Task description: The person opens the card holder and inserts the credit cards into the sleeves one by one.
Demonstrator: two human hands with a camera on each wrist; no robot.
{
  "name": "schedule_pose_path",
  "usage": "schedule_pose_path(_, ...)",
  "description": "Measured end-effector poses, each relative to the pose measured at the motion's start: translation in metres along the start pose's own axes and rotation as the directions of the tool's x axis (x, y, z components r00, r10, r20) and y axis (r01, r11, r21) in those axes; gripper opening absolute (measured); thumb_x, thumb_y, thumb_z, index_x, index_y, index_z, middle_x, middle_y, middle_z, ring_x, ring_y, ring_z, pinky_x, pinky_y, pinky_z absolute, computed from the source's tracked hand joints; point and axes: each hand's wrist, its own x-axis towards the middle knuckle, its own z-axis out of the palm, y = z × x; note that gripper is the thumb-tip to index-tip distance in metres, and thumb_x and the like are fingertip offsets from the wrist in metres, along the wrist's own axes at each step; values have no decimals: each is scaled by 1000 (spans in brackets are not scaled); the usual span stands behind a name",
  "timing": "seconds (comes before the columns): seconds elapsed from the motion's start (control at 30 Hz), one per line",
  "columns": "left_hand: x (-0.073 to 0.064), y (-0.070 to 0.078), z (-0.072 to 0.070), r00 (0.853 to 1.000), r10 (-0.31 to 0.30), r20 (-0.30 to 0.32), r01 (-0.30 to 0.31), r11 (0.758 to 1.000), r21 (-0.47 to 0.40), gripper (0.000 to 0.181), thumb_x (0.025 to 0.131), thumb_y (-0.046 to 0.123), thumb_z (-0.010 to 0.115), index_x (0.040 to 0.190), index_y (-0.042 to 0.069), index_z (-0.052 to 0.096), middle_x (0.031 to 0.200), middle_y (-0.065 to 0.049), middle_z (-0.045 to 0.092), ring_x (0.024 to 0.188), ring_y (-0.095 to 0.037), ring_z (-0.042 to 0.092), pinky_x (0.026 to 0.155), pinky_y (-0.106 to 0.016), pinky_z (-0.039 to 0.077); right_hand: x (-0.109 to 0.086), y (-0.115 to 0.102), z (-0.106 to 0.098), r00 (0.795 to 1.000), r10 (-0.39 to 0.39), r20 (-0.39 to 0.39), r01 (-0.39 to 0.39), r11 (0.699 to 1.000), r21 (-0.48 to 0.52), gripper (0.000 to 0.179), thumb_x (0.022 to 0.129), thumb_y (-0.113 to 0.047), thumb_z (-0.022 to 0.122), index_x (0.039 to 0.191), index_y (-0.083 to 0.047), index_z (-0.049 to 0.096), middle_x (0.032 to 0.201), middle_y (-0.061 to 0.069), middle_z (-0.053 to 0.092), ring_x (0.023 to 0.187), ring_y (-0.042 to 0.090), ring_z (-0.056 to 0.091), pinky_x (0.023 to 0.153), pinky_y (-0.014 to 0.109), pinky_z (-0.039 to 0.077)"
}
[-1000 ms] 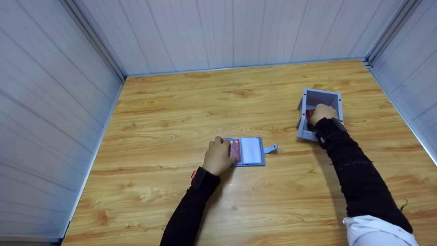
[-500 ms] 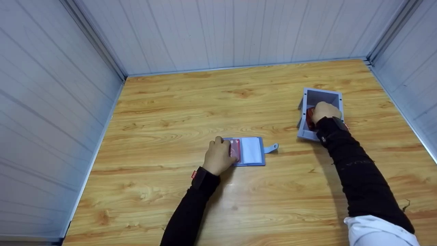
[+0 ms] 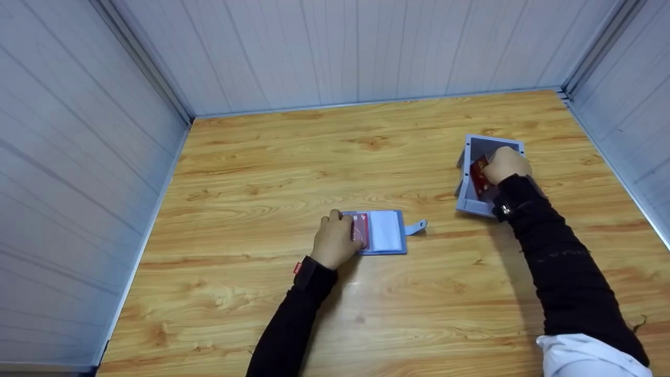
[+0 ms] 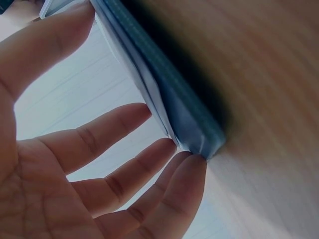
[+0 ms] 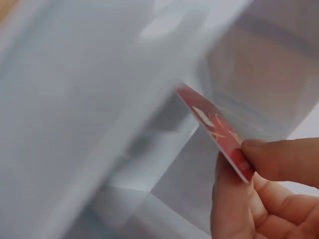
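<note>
A small blue card holder (image 3: 386, 230) lies spread on the wooden table, with a red card (image 3: 361, 230) in its left sleeve and a white sleeve page on the right. My left hand (image 3: 333, 240) holds its left side, fingers at the far edge and thumb toward the near edge. In the left wrist view, the fingertips (image 4: 164, 149) touch the holder's edge (image 4: 164, 74). Over the grey open box (image 3: 473, 206), my right hand (image 3: 506, 165) pinches another red card (image 5: 219, 129) between thumb and fingers. That card is tilted, partly within the box.
A strap with a snap (image 3: 416, 227) sticks out from the holder's right side. Pale panel walls (image 3: 314, 52) enclose the wooden table (image 3: 261, 173) at the back and both sides. The box's walls stand close around the right hand.
My right hand has drawn up and slightly to the right in the box, and the red card it pinches shows more. The left hand and card holder stay put.
</note>
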Motion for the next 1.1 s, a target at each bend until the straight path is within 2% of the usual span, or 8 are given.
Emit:
schedule_pose_path(0.07,0,0,0,1000,0,-2,0,1000,-1,46,73,23,80,110,-1,66,109,-17,55,98,-34,54,77,-46,54,-1,0,-5,999,-4,-41,5,999,31,27,84,-12,51,58,-11,43,58,3,46,61,27,47,55,35,35)
schedule_pose_path(0.17,0,0,0,1000,2,-2,-2,1000,1,47,73,24,81,111,-1,66,110,-18,55,98,-35,54,77,-46,54,-4,-2,-16,994,-7,-105,16,996,83,19,85,-14,49,74,-1,57,75,19,59,72,36,54,63,42,41)
schedule_pose_path(0.27,1,0,-1,1000,1,0,-1,1000,1,48,73,25,81,111,-1,66,110,-18,55,98,-35,54,77,-46,54,-8,-9,-26,987,0,-162,22,990,136,29,87,-17,48,97,6,63,101,29,64,90,44,58,76,50,43)
schedule_pose_path(0.37,1,0,-1,1000,0,2,0,1000,4,49,73,25,81,112,-1,66,110,-18,55,98,-34,54,77,-46,54,-13,-20,-31,984,2,-177,35,978,205,34,92,-20,50,109,6,65,108,30,64,97,43,59,81,49,44)
schedule_pose_path(0.6,0,0,-1,1000,7,-3,-7,1000,4,48,73,24,80,111,-2,66,109,-19,56,96,-35,54,76,-46,54,-29,-53,-20,979,-125,-162,171,934,313,31,95,-17,54,114,6,63,105,29,66,85,29,63,65,25,44)
schedule_pose_path(0.8,0,0,-1,1000,5,-4,-5,1000,-1,48,74,25,80,112,-2,66,109,-18,56,96,-34,54,76,-45,54,-37,-77,8,976,-215,24,176,853,492,25,94,-11,59,110,8,61,89,16,64,64,5,59,57,19,52)
schedule_pose_path(0.93,-1,1,-1,1000,9,-6,-9,1000,2,48,74,25,80,111,-2,66,109,-18,56,96,-33,54,75,-45,55,-42,-88,31,963,-218,158,80,792,605,25,94,-9,60,112,8,57,89,9,62,66,8,63,63,23,57)
schedule_pose_path(1.1,-1,0,-1,1000,8,-4,-8,1000,8,48,73,26,81,110,-1,66,109,-18,56,96,-33,54,76,-45,54,-52,-100,61,942,-239,234,5,709,705,20,93,-7,61,108,6,56,87,7,64,69,11,64,66,26,59)
